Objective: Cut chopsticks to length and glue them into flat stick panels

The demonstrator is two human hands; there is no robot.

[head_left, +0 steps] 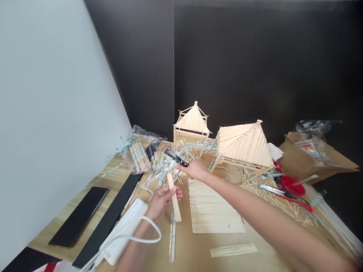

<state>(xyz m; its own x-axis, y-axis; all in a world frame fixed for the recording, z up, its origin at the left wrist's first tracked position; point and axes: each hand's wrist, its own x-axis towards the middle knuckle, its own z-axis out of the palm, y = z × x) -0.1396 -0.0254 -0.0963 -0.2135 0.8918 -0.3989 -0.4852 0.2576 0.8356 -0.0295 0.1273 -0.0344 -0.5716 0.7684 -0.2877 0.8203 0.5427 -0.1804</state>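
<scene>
My left hand [162,200] pinches a small flat bundle of pale wooden sticks [174,198], tilted upright above the table. Beyond it, my right hand [195,170] is closed at the near end of a black tool with silver rivets [176,157]; its exact kind is unclear. Under my right forearm lies a flat panel of wooden sticks [214,211], set side by side. A smaller strip of sticks [233,250] rests nearer to me. Sticks in a clear wrapper [172,240] lie below my left hand.
Two stick-built house models, a smaller one [193,121] and a larger one [245,145], stand behind. Torn wrappers [163,166] are heaped left of centre. A phone [81,215], white power strip [124,230] and cable lie left; scissors [283,192], a red dish [293,186] and stick scraps lie right.
</scene>
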